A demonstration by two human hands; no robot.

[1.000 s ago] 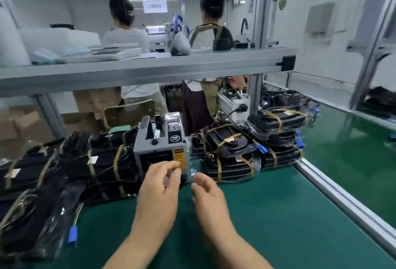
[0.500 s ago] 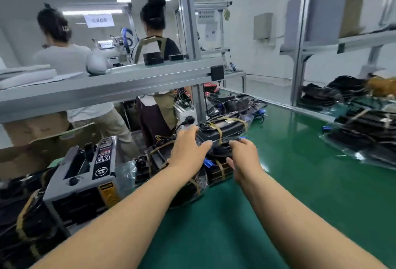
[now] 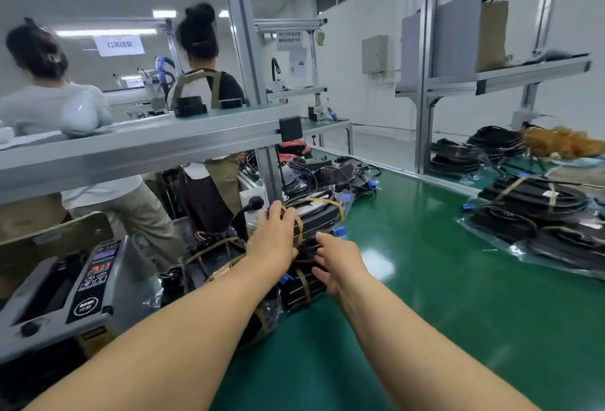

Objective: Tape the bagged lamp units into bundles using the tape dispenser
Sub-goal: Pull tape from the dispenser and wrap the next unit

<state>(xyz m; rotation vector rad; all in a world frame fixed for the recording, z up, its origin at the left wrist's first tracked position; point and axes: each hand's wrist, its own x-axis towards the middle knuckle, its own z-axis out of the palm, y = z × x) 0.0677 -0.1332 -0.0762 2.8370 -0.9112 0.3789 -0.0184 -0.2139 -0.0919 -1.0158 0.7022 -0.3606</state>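
Observation:
A stack of black bagged lamp units (image 3: 319, 214), strapped with tan tape, stands on the green belt (image 3: 425, 296) beside the metal post. My left hand (image 3: 275, 237) lies on its near upper edge with fingers curled over the top bundle. My right hand (image 3: 337, 258) touches the stack's right side at the lower bundle, fingers spread and slightly bent. Another taped bundle (image 3: 212, 256) lies under my left forearm. The grey tape dispenser (image 3: 62, 296) sits at the lower left, apart from both hands.
More bagged lamp units (image 3: 537, 211) lie on the belt at the far right, and untaped ones (image 3: 330, 174) behind the stack. An aluminium shelf (image 3: 137, 145) and post (image 3: 268, 171) overhang the left side. Two people work beyond it, backs turned.
Both hands left the tape dispenser and reached right to the taped stack. The view swung right. Since half a second ago the hands have closed in on the stack.

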